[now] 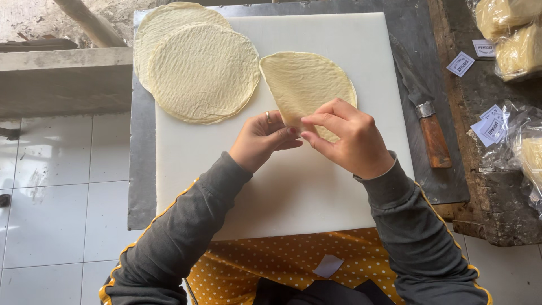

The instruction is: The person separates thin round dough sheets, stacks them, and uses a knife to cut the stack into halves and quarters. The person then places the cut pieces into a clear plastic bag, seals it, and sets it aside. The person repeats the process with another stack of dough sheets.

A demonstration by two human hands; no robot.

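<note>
At centre frame on the white cutting board (316, 192), we pinch the near edge of the thin round wrapper (302, 82) with our left hand (261, 140) and right hand (344, 138), fingertips closed on it, and too hard a tug could tear the delicate sheet.

Clear plastic bags of pale yellow contents (508, 34): stacked at upper right corner, on dark wooden counter (485, 226). Small white square labels with dark print: one (460, 64) tilted diamond-wise, just left of bags; one (484, 48) above it, touching bags. Further white labels (490, 127) at right edge, beside crumpled clear bag (525, 152). Blank white slip (328, 265): bottom centre, on yellow dotted fabric.
</note>
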